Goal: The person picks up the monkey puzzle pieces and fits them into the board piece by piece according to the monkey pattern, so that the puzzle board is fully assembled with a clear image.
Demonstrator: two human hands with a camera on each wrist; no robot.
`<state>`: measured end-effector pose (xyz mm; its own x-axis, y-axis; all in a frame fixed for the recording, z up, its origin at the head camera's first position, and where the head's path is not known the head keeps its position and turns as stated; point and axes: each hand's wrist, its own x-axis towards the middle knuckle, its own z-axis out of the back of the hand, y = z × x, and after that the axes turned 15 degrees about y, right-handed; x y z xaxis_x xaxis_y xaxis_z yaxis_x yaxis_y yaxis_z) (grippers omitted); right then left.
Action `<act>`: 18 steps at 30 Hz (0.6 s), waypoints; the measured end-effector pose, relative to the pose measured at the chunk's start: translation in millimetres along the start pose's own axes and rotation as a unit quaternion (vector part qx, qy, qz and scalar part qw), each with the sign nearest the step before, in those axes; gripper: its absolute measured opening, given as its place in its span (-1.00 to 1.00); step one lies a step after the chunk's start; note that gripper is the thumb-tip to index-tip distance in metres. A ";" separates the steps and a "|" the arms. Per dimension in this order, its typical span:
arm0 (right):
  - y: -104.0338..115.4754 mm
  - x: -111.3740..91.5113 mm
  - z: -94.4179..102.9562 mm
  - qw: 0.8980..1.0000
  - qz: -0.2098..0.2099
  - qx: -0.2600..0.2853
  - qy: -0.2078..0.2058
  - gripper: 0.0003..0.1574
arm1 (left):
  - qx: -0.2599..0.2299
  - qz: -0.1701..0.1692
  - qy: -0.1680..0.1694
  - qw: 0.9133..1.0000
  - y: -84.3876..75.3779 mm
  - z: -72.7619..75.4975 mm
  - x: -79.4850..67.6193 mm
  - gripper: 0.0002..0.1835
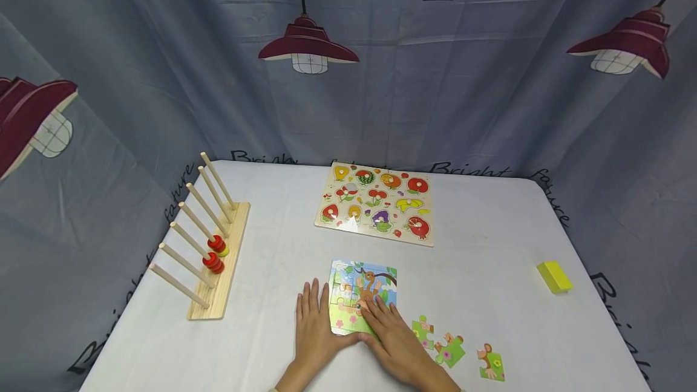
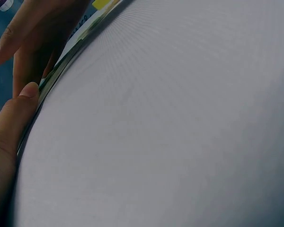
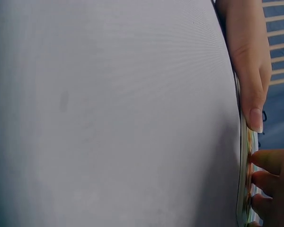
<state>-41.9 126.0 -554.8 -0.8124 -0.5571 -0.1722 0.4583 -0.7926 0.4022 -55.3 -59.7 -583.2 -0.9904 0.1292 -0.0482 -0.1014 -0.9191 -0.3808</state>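
Note:
A jigsaw puzzle (image 1: 342, 289) with a deer picture lies flat in its board at the front middle of the table. Along its left edge rests my left hand (image 1: 317, 331), fingers straight and thumb stretched along the near edge. My right hand (image 1: 400, 346) lies over the lower right part, its extended fingertips touching the picture and hiding that corner. In the right wrist view, several fingertips (image 3: 265, 182) touch the thin board's top. Just right of that hand are three loose puzzle pieces: one green piece (image 1: 422, 331), a second piece (image 1: 449, 350) and a third with a monkey (image 1: 492, 363).
Behind the puzzle lies a wooden fruit peg board (image 1: 376, 204). At left stands a wooden rack (image 1: 234, 241) with several upright pegs, carrying red rings (image 1: 213, 262) and a yellow one. A yellow block (image 1: 554, 277) sits near the right edge. A grey curtain (image 1: 359, 114) hangs behind.

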 end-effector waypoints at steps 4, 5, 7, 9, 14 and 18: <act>0.8 -0.3 -0.5 1.000 0.000 0.001 -0.005 -0.34 | 0.003 0.000 -0.003 1.000 -0.3 -0.3 0.1 0.41; 1.0 -0.7 -0.3 1.000 -0.001 0.002 -0.005 -0.34 | 0.004 0.000 -0.005 1.000 -0.3 -0.4 0.0 0.41; 1.2 -1.1 -0.1 1.000 -0.004 0.012 -0.007 -0.35 | 0.005 -0.003 -0.011 1.000 -0.2 -1.2 0.3 0.40; 1.0 -1.1 0.3 1.000 -0.008 0.027 -0.014 -0.37 | 0.006 -0.004 -0.014 1.000 -0.2 -1.6 0.4 0.40; -2.0 -0.9 5.0 0.997 -0.016 0.054 -0.059 -0.46 | -0.003 -0.004 -0.004 1.000 0.3 -1.0 -0.3 0.39; -8.7 -2.6 12.1 0.992 -0.035 0.056 -0.109 -0.53 | -0.010 -0.003 0.003 1.000 0.6 -0.5 -0.3 0.38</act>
<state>-48.2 137.3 -547.0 -0.9049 -0.4256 -0.0104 0.3652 -0.7886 0.4947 -55.1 -60.1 -583.8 -0.9892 0.1371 -0.0516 -0.1054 -0.9108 -0.3991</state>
